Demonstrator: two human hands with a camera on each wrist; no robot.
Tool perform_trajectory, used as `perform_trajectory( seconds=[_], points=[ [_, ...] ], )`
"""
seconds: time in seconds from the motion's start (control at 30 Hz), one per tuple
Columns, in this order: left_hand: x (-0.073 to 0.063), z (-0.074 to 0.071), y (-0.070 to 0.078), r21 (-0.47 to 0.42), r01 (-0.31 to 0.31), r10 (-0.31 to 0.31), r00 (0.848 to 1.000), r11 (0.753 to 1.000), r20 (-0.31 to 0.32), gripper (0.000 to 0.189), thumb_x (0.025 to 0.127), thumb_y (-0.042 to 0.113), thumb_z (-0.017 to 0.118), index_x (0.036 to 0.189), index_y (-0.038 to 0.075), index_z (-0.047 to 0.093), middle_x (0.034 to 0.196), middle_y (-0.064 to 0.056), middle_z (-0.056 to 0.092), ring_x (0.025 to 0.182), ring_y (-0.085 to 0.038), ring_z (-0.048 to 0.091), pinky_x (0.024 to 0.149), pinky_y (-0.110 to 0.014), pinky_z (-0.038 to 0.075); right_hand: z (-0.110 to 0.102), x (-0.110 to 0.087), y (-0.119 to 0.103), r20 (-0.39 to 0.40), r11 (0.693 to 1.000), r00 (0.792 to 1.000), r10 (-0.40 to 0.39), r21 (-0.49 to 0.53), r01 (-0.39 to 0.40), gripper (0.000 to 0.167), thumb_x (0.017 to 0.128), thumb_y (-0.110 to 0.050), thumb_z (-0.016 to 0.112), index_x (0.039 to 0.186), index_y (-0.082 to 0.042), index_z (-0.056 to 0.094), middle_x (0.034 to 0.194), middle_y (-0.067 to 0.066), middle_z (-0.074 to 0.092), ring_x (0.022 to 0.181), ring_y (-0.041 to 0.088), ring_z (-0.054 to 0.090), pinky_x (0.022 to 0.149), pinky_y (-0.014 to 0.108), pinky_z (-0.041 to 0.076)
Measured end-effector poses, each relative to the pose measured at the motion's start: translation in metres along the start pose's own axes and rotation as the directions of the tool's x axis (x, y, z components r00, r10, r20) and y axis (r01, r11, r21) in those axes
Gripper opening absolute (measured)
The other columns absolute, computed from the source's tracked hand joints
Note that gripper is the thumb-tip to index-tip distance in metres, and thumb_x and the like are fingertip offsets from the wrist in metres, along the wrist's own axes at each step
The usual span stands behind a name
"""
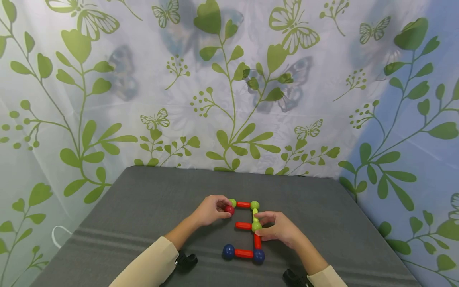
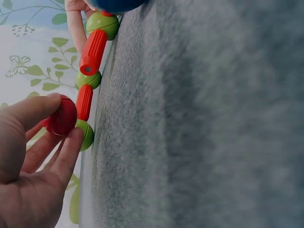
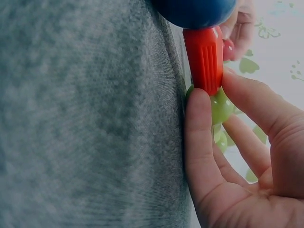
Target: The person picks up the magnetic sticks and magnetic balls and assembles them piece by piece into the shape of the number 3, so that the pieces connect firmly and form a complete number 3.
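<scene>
My left hand (image 1: 211,210) pinches a red ball (image 1: 229,210) between thumb and fingers, right beside the green ball (image 1: 232,203) at the far left end of a ball-and-rod construction. A red rod (image 1: 243,205) joins that ball to a green corner ball (image 1: 254,205). From there a yellow-green rod (image 1: 255,215) runs to the middle green ball (image 1: 256,227), which my right hand (image 1: 279,228) grips at its joint with the near red rod (image 3: 204,59). Another red rod (image 1: 243,225) sticks out leftward from the middle ball, its end free. Whether the red ball touches its green neighbour I cannot tell.
Nearest me, two blue balls (image 1: 228,251) are joined by a red rod (image 1: 244,253). Everything lies on a dark grey cloth-covered table (image 1: 172,187). Behind it hangs a white curtain (image 1: 201,139) printed with green leaves and butterflies.
</scene>
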State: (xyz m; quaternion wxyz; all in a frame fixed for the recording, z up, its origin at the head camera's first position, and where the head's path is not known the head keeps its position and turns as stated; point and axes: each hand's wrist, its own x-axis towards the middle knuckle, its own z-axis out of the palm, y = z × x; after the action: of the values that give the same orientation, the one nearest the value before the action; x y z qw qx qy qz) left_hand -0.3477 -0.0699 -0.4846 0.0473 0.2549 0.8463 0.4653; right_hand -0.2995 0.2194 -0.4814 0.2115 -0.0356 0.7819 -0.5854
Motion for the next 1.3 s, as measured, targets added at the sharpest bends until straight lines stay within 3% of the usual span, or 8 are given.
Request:
perform_trajectory(
  seconds=[0.13,0.4,0.73,1.0,1.3],
  points=[
    [-0.006,-0.001,-0.001,-0.021,0.009,-0.009,1.000,1.000,0.013,0.025,0.084,0.010,0.085,0.107,0.010,0.074,0.104,-0.005,0.075,0.094,-0.017,0.071,0.081,-0.029,0.060,0.000,0.000,0.000,0.005,1.000,1.000,-0.004,-0.003,0.004,0.066,0.080,-0.007,0.087,0.140,-0.002,0.059,0.124,0.021,0.060,0.090,0.022,0.073,0.080,0.042,0.063],
    [-0.018,0.000,0.005,-0.030,0.100,-0.099,0.995,0.995,0.030,0.025,0.082,0.011,0.087,0.104,0.013,0.076,0.100,0.000,0.075,0.089,-0.012,0.067,0.078,-0.028,0.056,-0.001,0.000,-0.002,0.013,1.000,1.000,-0.011,-0.001,0.011,0.066,0.080,-0.005,0.086,0.141,-0.001,0.059,0.122,0.021,0.060,0.089,0.022,0.072,0.080,0.043,0.063],
    [-0.025,0.007,0.008,-0.047,0.093,-0.091,0.995,0.995,0.047,0.025,0.080,0.006,0.087,0.101,0.007,0.074,0.096,-0.005,0.075,0.085,-0.015,0.067,0.073,-0.027,0.055,-0.001,0.000,-0.001,0.007,1.000,1.000,-0.003,-0.002,0.003,0.066,0.080,-0.005,0.087,0.140,-0.001,0.059,0.122,0.021,0.060,0.089,0.022,0.072,0.081,0.043,0.063],
    [-0.024,0.013,0.005,-0.031,0.064,-0.063,0.996,0.997,0.056,0.024,0.080,0.008,0.087,0.100,0.009,0.075,0.094,-0.002,0.075,0.082,-0.010,0.066,0.071,-0.023,0.054,0.000,0.002,-0.001,0.004,1.000,1.000,0.000,-0.007,0.000,0.066,0.080,-0.006,0.087,0.140,-0.002,0.059,0.122,0.021,0.060,0.089,0.022,0.072,0.081,0.042,0.063],
    [-0.023,0.015,0.008,-0.012,0.090,-0.089,0.994,0.996,0.063,0.022,0.082,0.010,0.086,0.101,0.012,0.074,0.095,0.002,0.074,0.083,-0.010,0.066,0.072,-0.024,0.054,0.000,0.002,0.000,-0.003,1.000,1.000,0.014,0.004,-0.014,0.066,0.080,-0.005,0.087,0.139,-0.002,0.060,0.123,0.021,0.060,0.089,0.022,0.072,0.081,0.043,0.063]
  ],
)
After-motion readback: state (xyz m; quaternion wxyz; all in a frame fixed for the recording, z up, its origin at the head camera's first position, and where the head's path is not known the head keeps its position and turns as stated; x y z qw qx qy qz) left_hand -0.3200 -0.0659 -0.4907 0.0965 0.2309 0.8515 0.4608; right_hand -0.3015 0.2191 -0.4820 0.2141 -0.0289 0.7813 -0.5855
